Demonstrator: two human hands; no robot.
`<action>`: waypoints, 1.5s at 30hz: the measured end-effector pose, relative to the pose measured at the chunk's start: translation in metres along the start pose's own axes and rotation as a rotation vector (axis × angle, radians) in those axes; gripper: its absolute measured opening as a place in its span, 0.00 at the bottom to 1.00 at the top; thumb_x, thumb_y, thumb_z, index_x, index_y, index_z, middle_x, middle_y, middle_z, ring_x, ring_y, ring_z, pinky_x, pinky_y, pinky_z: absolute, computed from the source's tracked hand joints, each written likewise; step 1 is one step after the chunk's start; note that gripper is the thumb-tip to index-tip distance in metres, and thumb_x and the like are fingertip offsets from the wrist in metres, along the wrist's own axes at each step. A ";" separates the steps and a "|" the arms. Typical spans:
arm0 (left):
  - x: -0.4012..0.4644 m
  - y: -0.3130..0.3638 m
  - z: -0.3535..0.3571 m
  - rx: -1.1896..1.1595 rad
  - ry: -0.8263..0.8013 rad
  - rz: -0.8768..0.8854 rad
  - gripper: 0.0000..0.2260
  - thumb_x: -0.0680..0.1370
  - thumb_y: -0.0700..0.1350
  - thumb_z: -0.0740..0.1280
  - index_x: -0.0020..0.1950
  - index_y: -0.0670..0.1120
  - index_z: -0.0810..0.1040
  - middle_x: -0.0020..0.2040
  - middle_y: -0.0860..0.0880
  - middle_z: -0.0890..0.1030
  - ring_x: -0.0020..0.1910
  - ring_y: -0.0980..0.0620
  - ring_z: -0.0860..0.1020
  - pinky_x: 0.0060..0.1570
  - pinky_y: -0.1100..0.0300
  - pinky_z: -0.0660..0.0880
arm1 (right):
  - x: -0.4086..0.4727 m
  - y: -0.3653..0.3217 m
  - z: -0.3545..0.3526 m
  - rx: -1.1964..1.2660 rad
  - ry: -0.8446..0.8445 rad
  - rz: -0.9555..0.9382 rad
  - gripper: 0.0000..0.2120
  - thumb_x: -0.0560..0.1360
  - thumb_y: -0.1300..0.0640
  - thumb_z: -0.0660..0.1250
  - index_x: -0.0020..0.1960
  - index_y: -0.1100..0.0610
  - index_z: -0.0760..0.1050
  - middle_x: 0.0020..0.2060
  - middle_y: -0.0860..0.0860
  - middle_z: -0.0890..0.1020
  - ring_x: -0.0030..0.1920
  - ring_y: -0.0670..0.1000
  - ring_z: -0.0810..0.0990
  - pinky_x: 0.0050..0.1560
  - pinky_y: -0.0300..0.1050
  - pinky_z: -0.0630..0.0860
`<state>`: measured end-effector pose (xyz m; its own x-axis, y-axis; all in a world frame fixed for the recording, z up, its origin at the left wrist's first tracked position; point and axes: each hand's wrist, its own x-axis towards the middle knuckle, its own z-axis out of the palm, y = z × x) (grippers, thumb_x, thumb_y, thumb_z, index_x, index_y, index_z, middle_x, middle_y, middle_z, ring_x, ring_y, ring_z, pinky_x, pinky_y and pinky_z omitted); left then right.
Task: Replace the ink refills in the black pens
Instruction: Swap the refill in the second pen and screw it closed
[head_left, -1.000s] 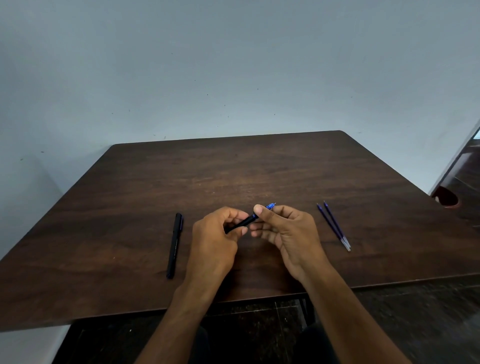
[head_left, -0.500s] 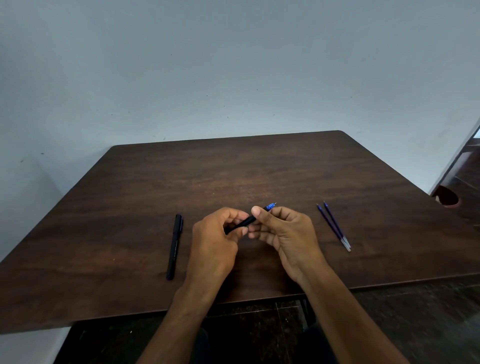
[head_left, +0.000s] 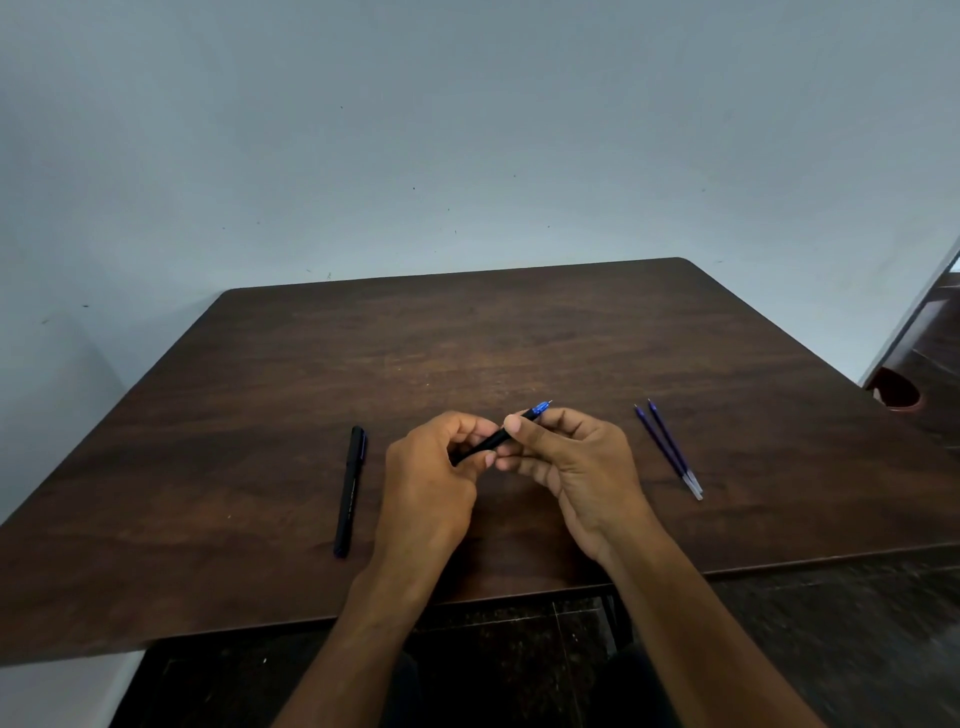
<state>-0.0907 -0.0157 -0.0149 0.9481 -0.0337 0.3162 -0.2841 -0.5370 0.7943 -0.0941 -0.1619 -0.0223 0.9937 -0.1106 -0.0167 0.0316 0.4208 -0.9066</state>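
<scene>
A black pen (head_left: 496, 440) with a blue tip is held over the table's middle, tip pointing up and right. My left hand (head_left: 431, 483) grips its rear part; my right hand (head_left: 571, 467) pinches the front part near the tip with thumb and fingers. Most of the barrel is hidden inside the hands. A second black pen (head_left: 350, 491), capped, lies on the table to the left of my left hand. Two blue ink refills (head_left: 667, 448) lie side by side on the table to the right of my right hand.
The dark wooden table (head_left: 467, 338) stands against a pale wall. Its near edge runs just under my forearms. A brown round object (head_left: 898, 389) sits on the floor past the table's right edge.
Both hands stay in place on the pen. My right thumb has shifted slightly along the barrel near the tip.
</scene>
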 end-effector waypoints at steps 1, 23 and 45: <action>0.000 0.000 0.000 -0.001 0.000 0.003 0.12 0.74 0.38 0.74 0.54 0.51 0.83 0.44 0.62 0.80 0.48 0.77 0.75 0.46 0.82 0.69 | 0.001 0.000 0.001 -0.003 0.006 0.007 0.10 0.72 0.65 0.75 0.49 0.71 0.81 0.37 0.64 0.84 0.36 0.57 0.86 0.46 0.50 0.85; 0.003 -0.001 -0.004 0.002 0.031 0.022 0.12 0.73 0.38 0.75 0.54 0.50 0.83 0.43 0.63 0.80 0.47 0.75 0.76 0.46 0.81 0.70 | -0.002 0.001 0.001 0.045 -0.057 0.014 0.10 0.74 0.70 0.71 0.55 0.69 0.81 0.40 0.66 0.84 0.40 0.59 0.86 0.50 0.54 0.83; 0.000 0.005 -0.007 -0.017 0.038 0.029 0.11 0.73 0.38 0.75 0.52 0.49 0.84 0.41 0.63 0.80 0.46 0.77 0.75 0.45 0.81 0.69 | -0.002 0.003 0.003 -0.001 -0.046 -0.008 0.05 0.73 0.66 0.74 0.47 0.68 0.84 0.38 0.62 0.86 0.41 0.58 0.86 0.48 0.53 0.84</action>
<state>-0.0930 -0.0129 -0.0073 0.9333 -0.0170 0.3588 -0.3144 -0.5216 0.7931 -0.0960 -0.1572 -0.0240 0.9974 -0.0720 0.0096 0.0390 0.4194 -0.9069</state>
